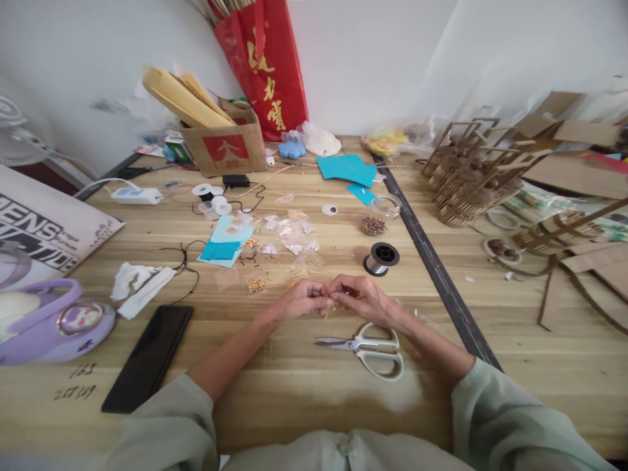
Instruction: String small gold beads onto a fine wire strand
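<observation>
My left hand [305, 301] and my right hand [362, 299] meet over the middle of the table, fingertips pinched together. What they pinch is too small to make out. Just below the fingertips lie a few small gold pieces [330, 313]. Scissors with pale handles [377, 340] rest in front of my hands, blades pointing left. Behind the right hand stands a black spool of thin wire [381, 259]. Beyond the left hand are heaps of gold beads [256, 285] and small clear bags of silvery pieces [292, 232].
A black phone [147, 358] and a purple container [53, 324] are at the left. Light blue and teal sheets [224, 242] lie behind the beads. A pile of dark beads [373, 226] sits farther back. Small wooden baskets [471, 176] crowd the right, past a black strip [436, 275].
</observation>
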`<state>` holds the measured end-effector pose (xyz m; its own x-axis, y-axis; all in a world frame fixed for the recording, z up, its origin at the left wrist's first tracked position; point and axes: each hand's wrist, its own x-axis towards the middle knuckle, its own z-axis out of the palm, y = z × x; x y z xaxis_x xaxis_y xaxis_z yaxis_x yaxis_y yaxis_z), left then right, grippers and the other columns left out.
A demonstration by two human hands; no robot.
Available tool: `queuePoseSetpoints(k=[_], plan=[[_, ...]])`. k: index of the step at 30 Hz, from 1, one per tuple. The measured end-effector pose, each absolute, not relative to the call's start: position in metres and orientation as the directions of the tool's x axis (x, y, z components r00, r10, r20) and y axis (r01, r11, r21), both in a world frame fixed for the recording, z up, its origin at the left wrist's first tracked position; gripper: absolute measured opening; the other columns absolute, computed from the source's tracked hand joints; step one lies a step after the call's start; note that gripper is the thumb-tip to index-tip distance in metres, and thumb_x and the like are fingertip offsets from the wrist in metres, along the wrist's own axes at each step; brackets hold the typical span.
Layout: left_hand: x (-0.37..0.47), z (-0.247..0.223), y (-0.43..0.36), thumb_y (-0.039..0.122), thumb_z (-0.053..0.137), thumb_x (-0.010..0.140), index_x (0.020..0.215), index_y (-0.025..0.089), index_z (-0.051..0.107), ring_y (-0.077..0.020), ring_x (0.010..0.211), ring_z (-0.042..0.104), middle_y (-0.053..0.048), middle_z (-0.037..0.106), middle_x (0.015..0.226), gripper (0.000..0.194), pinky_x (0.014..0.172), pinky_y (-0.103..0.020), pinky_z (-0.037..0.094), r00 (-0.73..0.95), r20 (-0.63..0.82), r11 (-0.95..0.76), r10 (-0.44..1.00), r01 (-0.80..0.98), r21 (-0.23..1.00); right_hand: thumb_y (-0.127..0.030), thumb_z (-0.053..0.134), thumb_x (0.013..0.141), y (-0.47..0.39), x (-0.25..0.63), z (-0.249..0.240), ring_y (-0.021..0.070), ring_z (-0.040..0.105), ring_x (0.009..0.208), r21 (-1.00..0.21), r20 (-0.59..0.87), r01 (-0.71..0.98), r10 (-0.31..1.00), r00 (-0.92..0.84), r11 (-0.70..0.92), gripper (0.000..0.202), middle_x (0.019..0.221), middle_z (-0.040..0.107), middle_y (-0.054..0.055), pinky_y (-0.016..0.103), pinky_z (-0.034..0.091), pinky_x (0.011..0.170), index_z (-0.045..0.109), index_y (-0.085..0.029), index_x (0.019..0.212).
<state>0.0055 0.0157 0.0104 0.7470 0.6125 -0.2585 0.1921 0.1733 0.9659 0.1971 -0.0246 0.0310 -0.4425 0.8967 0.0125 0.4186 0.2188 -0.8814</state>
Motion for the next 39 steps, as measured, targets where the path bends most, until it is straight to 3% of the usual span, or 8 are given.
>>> queuePoseSetpoints(k=[11, 24, 30, 39], plan=[[0.007, 0.007, 0.014, 0.043, 0.069, 0.070, 0.070, 0.013, 0.054, -0.0022, 0.040, 0.030, 0.003, 0.054, 0.056, 0.034, 0.040, -0.019, 0.014, 0.658, -0.270, 0.328, 0.703, 0.036, 0.944, -0.034, 0.061, 0.081, -0.021, 0.194, 0.030, 0.0078, 0.051, 0.056, -0.974, -0.128, 0.225, 0.897, -0.423, -0.033, 0.025, 0.070, 0.060, 0.002, 0.019, 0.044, 0.051, 0.061, -0.012, 0.093], [0.010, 0.011, 0.008, 0.043, 0.068, 0.071, 0.071, 0.013, 0.054, -0.0035, 0.045, 0.036, 0.003, 0.054, 0.058, 0.033, 0.042, -0.017, 0.019, 0.622, -0.250, 0.291, 0.742, 0.036, 0.956, -0.031, 0.061, 0.079, -0.020, 0.193, 0.022, 0.0063, 0.046, 0.049, -0.962, -0.166, 0.269, 0.896, -0.413, -0.054, 0.019, 0.058, 0.054, -0.002, 0.017, 0.034, 0.046, 0.060, -0.012, 0.080], [0.010, 0.010, 0.009, 0.042, 0.069, 0.069, 0.070, 0.012, 0.056, -0.0026, 0.042, 0.032, 0.003, 0.054, 0.058, 0.033, 0.040, -0.018, 0.018, 0.619, -0.223, 0.273, 0.753, 0.015, 0.962, -0.028, 0.061, 0.078, -0.019, 0.195, 0.020, 0.0062, 0.044, 0.051, -0.979, -0.139, 0.199, 0.885, -0.445, -0.054, 0.016, 0.060, 0.053, -0.003, 0.018, 0.033, 0.048, 0.058, -0.013, 0.077], [0.010, 0.006, 0.010, 0.039, 0.072, 0.067, 0.069, 0.011, 0.058, -0.0013, 0.040, 0.030, 0.003, 0.056, 0.057, 0.031, 0.040, -0.020, 0.013, 0.643, -0.265, 0.372, 0.719, -0.034, 0.927, -0.020, 0.060, 0.072, -0.020, 0.191, 0.025, 0.0056, 0.044, 0.047, -0.982, -0.181, 0.132, 0.892, -0.414, -0.138, 0.009, 0.056, 0.053, -0.004, 0.018, 0.034, 0.047, 0.056, -0.013, 0.070]])
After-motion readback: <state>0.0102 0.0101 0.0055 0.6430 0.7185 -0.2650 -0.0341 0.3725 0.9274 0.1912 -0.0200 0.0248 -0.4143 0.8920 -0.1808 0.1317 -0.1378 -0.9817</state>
